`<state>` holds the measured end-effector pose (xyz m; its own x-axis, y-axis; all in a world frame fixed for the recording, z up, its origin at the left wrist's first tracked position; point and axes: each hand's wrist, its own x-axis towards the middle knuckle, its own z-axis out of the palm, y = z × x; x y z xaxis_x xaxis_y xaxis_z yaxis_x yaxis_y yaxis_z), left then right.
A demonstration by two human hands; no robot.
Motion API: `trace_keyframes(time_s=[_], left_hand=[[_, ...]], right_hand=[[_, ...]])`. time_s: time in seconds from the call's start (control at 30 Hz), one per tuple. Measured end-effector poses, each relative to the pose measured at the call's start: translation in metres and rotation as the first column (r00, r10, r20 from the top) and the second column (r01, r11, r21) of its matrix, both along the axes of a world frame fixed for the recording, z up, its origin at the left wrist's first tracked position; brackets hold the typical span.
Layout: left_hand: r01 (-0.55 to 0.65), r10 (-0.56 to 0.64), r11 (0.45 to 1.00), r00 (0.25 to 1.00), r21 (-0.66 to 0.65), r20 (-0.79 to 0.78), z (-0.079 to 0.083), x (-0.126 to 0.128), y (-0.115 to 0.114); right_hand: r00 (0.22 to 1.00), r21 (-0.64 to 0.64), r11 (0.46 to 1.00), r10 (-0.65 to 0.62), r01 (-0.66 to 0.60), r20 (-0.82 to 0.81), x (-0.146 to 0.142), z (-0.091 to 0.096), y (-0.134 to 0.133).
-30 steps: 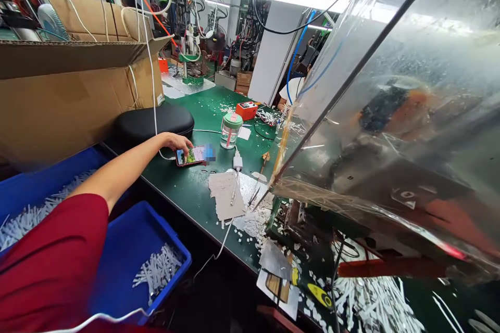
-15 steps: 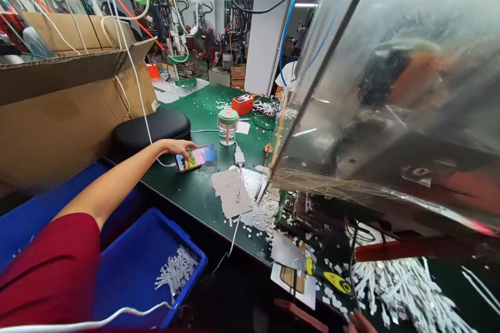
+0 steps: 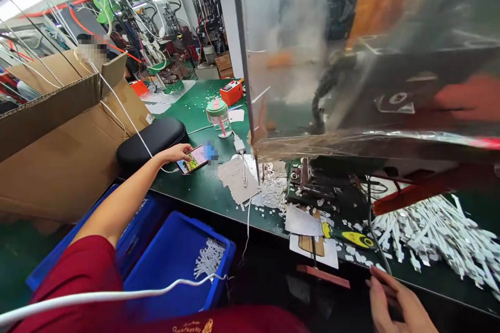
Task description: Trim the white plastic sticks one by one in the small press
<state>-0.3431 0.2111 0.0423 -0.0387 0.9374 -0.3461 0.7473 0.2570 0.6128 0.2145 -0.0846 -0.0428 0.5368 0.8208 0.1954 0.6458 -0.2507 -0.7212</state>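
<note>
Red sleeve point(image 3: 84, 276) at lower left, with the left arm passing above two blue plastic bins; the nearer bin point(image 3: 177, 223) holds a small bundle of white plastic strips point(image 3: 209, 259). A white cable point(image 3: 117, 296) crosses the foreground. At lower right, the right hand point(image 3: 394, 304) has half-curled fingers beside a thin dark wire point(image 3: 375, 234); any grip on it cannot be told. The left hand point(image 3: 174, 153) lies loosely open, its fingertips touching the edge of a smartphone point(image 3: 193, 159) that lies flat on a green bench mat point(image 3: 195, 187). A white charger point(image 3: 239, 144) and a sheet of paper point(image 3: 234, 179) lie just beyond and to the right, among white scraps point(image 3: 269, 200). Farther right is a heap of white strips point(image 3: 429, 234), below a clear plastic sheet point(image 3: 332, 52). Behind the phone are a black padded case point(image 3: 152, 140), a cardboard box point(image 3: 58, 114), a green-lidded jar point(image 3: 216, 117) and an orange box point(image 3: 231, 92).
</note>
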Motion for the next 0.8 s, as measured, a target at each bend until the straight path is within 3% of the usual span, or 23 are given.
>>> trace_keyframes(time_s=[0.17,0.5,0.8], left_hand=[[-0.040,0.043,0.996,0.998,0.079,-0.048,0.004,0.009,-0.006],[-0.057,0.058,0.996,0.998,0.065,-0.020,0.010,0.014,-0.014],[-0.060,0.062,0.996,0.998,0.070,-0.023,0.013,0.019,-0.019]], right_hand=[[0.999,0.067,0.997,0.024,-0.026,0.027,0.001,-0.007,-0.005],[0.998,0.137,0.990,0.033,-0.039,0.046,0.000,-0.012,-0.017],[1.000,0.072,0.997,0.024,-0.024,0.001,0.004,-0.023,-0.033]])
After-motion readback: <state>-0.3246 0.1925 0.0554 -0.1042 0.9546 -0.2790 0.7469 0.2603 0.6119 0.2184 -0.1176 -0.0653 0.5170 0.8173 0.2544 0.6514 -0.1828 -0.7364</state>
